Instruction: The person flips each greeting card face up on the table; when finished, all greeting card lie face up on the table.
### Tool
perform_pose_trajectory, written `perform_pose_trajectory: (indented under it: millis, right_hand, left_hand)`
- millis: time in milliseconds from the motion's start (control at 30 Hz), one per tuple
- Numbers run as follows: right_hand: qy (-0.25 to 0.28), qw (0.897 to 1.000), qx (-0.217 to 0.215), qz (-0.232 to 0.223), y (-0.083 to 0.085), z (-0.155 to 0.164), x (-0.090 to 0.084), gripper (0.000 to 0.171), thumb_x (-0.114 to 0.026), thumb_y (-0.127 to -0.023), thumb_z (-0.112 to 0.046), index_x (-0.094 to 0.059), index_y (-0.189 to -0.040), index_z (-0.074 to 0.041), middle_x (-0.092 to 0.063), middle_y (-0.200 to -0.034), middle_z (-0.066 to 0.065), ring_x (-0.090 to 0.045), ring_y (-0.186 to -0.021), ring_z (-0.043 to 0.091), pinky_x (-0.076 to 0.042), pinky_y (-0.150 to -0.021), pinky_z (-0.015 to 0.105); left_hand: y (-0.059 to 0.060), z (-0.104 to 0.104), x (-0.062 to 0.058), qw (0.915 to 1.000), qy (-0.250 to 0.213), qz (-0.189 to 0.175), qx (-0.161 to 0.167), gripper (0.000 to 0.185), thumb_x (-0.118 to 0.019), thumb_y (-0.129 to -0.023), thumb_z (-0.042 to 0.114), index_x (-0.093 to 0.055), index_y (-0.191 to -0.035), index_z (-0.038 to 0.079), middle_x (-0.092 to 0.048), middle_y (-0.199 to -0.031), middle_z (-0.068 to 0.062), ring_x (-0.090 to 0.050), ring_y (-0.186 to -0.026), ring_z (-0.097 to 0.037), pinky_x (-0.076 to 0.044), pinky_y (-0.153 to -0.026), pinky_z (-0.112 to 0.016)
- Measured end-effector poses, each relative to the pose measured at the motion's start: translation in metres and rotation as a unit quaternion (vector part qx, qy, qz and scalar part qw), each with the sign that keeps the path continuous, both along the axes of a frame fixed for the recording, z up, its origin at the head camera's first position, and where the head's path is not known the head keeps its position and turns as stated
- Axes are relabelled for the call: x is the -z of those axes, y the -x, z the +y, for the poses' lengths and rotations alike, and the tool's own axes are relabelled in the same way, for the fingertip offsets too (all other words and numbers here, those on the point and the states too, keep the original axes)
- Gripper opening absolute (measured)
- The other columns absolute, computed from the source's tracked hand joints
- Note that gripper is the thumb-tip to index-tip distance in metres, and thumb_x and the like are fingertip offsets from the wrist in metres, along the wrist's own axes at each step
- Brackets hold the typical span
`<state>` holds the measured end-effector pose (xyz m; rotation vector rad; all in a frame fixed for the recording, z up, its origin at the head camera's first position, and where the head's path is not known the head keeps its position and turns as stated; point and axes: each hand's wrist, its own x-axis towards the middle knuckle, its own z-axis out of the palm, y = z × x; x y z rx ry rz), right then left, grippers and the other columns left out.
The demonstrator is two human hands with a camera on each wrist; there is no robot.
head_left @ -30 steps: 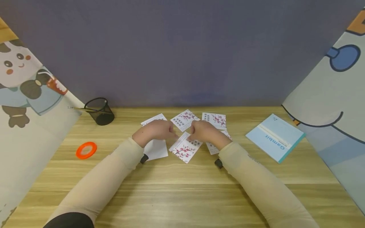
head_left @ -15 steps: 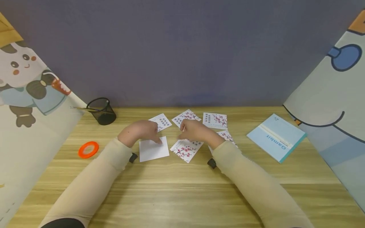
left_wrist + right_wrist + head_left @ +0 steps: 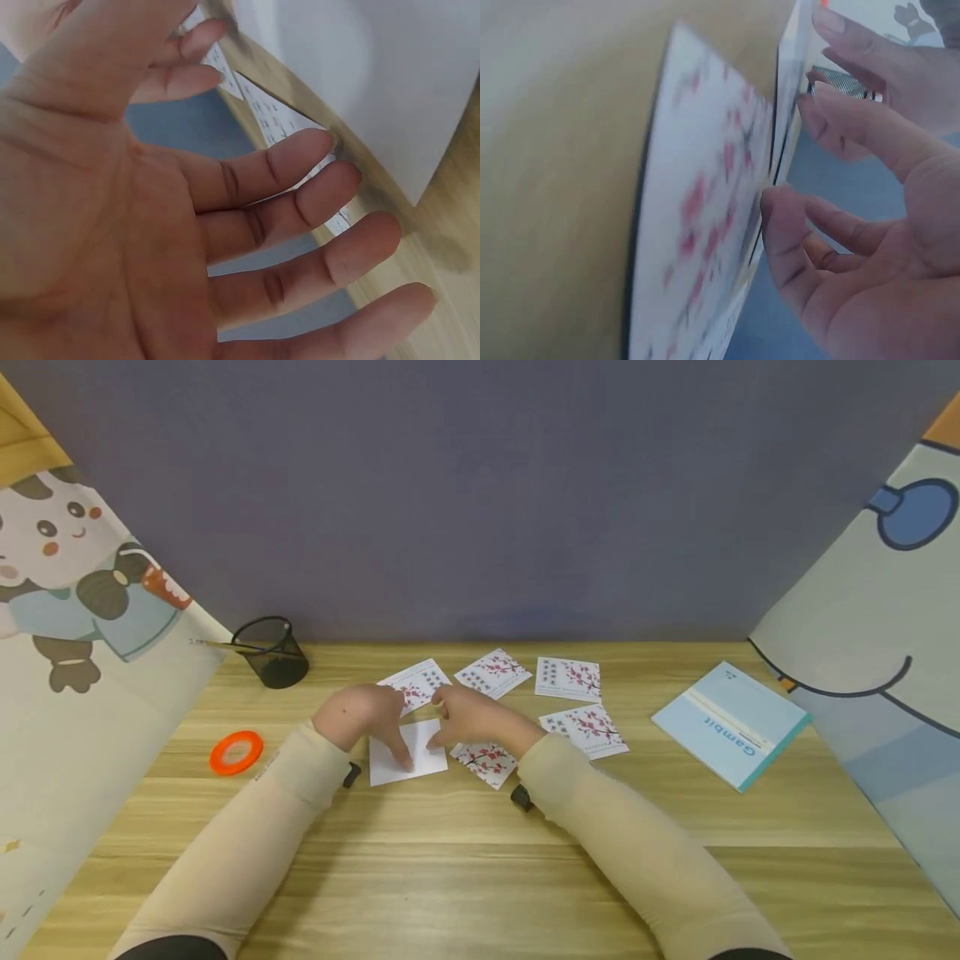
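Head view, from the desk's left edge: an orange tape ring [image 3: 236,752] lies flat, and a black mesh pen cup [image 3: 271,652] stands near the far edge. At mid-desk the left hand [image 3: 362,714] has its fingers straight and spread, fingertips pressing down on a blank white card [image 3: 420,758] that lies flat on the desk [image 3: 480,877]. The left wrist view confirms the fingers apart, holding nothing. The right hand [image 3: 468,717] meets it just beside, fingertips touching the blank card's right edge, fingers relaxed and apart, gripping nothing. 5 plum-blossom cards lie around them: 1 [image 3: 417,681] behind the left hand, 1 [image 3: 492,672] behind the right, 1 [image 3: 487,760] under the right wrist, 2 more [image 3: 568,678] [image 3: 585,727] to the right. A light blue booklet [image 3: 729,722] lies toward the right edge.
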<state>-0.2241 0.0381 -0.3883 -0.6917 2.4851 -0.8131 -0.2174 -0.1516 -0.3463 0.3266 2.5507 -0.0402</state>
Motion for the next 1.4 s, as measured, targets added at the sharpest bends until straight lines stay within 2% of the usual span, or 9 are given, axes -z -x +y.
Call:
perform_pose_trajectory:
  millis: [133, 300, 467, 533, 633, 700, 767, 1000, 1400]
  right_hand:
    - [-0.018, 0.999, -0.017, 0.026, -0.001, -0.009, 0.003, 0.075, -0.090, -0.087, -0.027, -0.054, -0.147, 0.002, -0.059, -0.148, 0.021, -0.059, -0.136, 0.033, -0.051, -0.119, 0.045]
    - [-0.044, 0.998, -0.024, 0.038, -0.001, -0.012, 0.003, 0.074, -0.092, -0.085, -0.031, -0.058, -0.142, 0.001, -0.060, -0.141, 0.017, -0.057, -0.128, 0.029, -0.051, -0.116, 0.042]
    - [-0.067, 0.996, -0.029, 0.040, 0.002, -0.013, 0.005, 0.071, -0.092, -0.084, -0.034, -0.059, -0.138, -0.002, -0.060, -0.134, 0.014, -0.057, -0.120, 0.025, -0.054, -0.111, 0.039]
    - [-0.070, 0.996, -0.030, 0.037, 0.003, -0.014, 0.005, 0.068, -0.092, -0.084, -0.034, -0.059, -0.135, -0.003, -0.060, -0.132, 0.013, -0.057, -0.117, 0.024, -0.054, -0.109, 0.039]
    - [-0.074, 0.996, -0.033, 0.034, 0.004, -0.015, 0.004, 0.066, -0.092, -0.083, -0.034, -0.059, -0.131, -0.004, -0.060, -0.130, 0.013, -0.056, -0.114, 0.023, -0.054, -0.106, 0.039]
    - [-0.079, 0.996, -0.035, 0.032, 0.004, -0.015, 0.004, 0.065, -0.092, -0.084, -0.035, -0.059, -0.131, -0.004, -0.060, -0.130, 0.012, -0.056, -0.115, 0.023, -0.054, -0.107, 0.039]
    - [-0.082, 0.996, -0.034, 0.030, 0.004, -0.015, 0.004, 0.065, -0.092, -0.084, -0.035, -0.059, -0.132, -0.005, -0.059, -0.131, 0.012, -0.056, -0.115, 0.022, -0.053, -0.107, 0.039]
    - [-0.082, 0.996, -0.031, 0.027, 0.003, -0.015, 0.004, 0.062, -0.092, -0.084, -0.035, -0.059, -0.130, -0.008, -0.057, -0.128, 0.010, -0.054, -0.113, 0.022, -0.054, -0.104, 0.038]
    - [-0.066, 0.997, -0.028, 0.042, -0.001, -0.013, 0.004, 0.062, -0.093, -0.083, -0.034, -0.060, -0.129, -0.010, -0.052, -0.128, 0.008, -0.056, -0.114, 0.020, -0.055, -0.105, 0.037]
  left_hand:
    - [-0.001, 0.000, 0.003, 0.9999, -0.006, 0.008, 0.000, 0.088, -0.101, -0.064, 0.053, -0.068, -0.124, -0.002, -0.071, -0.115, -0.011, -0.065, -0.098, -0.023, -0.059, -0.101, -0.046]
    - [-0.002, 0.000, 0.005, 0.9999, -0.007, 0.006, -0.009, 0.094, -0.103, -0.061, 0.051, -0.065, -0.127, -0.003, -0.067, -0.124, -0.015, -0.065, -0.106, -0.026, -0.058, -0.103, -0.047]
    - [-0.002, -0.001, 0.007, 0.9999, -0.009, 0.004, -0.004, 0.104, -0.102, -0.062, 0.051, -0.060, -0.139, -0.006, -0.057, -0.152, -0.027, -0.064, -0.127, -0.036, -0.053, -0.114, -0.052]
    - [-0.002, -0.002, 0.006, 0.9999, -0.010, 0.003, -0.003, 0.099, -0.101, -0.063, 0.050, -0.063, -0.135, -0.005, -0.061, -0.148, -0.025, -0.066, -0.125, -0.035, -0.054, -0.112, -0.051]
    - [-0.002, -0.003, 0.007, 0.9999, -0.013, -0.002, -0.001, 0.088, -0.101, -0.063, 0.049, -0.067, -0.126, -0.002, -0.071, -0.130, -0.017, -0.069, -0.113, -0.030, -0.057, -0.106, -0.048]
    - [-0.002, -0.003, 0.007, 0.9999, -0.016, -0.005, 0.000, 0.085, -0.102, -0.063, 0.048, -0.067, -0.124, 0.000, -0.073, -0.118, -0.011, -0.068, -0.105, -0.026, -0.058, -0.103, -0.046]
    - [-0.001, -0.003, 0.008, 0.9998, -0.018, -0.006, -0.001, 0.088, -0.102, -0.063, 0.048, -0.065, -0.126, 0.000, -0.073, -0.118, -0.010, -0.068, -0.107, -0.026, -0.057, -0.104, -0.047]
    - [-0.001, -0.004, 0.008, 0.9998, -0.016, -0.007, -0.007, 0.103, -0.102, -0.063, 0.050, -0.058, -0.141, -0.002, -0.069, -0.138, -0.017, -0.066, -0.125, -0.034, -0.053, -0.113, -0.050]
    - [0.001, -0.010, 0.011, 0.9997, -0.022, -0.009, 0.002, 0.090, -0.099, -0.066, 0.056, -0.062, -0.125, -0.001, -0.070, -0.116, -0.011, -0.065, -0.102, -0.024, -0.058, -0.101, -0.046]
